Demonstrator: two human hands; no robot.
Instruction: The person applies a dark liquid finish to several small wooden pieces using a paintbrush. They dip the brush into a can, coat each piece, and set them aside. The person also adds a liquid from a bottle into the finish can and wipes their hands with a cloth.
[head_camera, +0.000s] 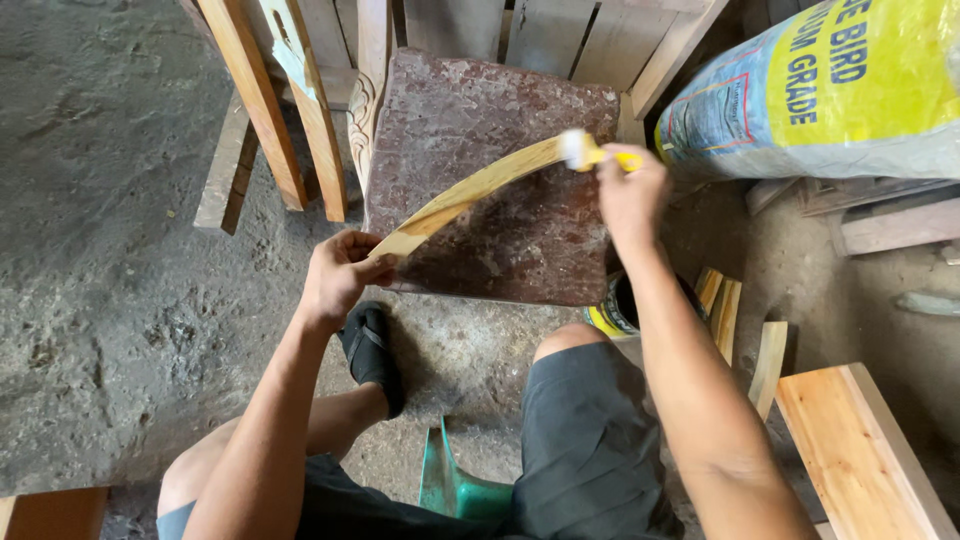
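— Wood, pale and curved: what is that strip (470, 190) doing over the reddish stone slab (500, 170)?
— The left hand (340, 275) grips its near end, fingers wrapped shut around it, just above the slab's front edge. The strip arches up and away toward the right hand (630, 190).
— And that one?
— It is closed around the yellow handle of a brush (585, 152), whose white bristles touch the strip's far end.
— What lies around the person?
— A can with a yellow label (610, 315) sits on the floor just behind the right forearm, a few wood pieces (725, 310) beside it. A yellow and grey sack (820, 90) rests at upper right, wooden frames (290, 110) lean at upper left, and a green stool (455, 485) shows between the legs.
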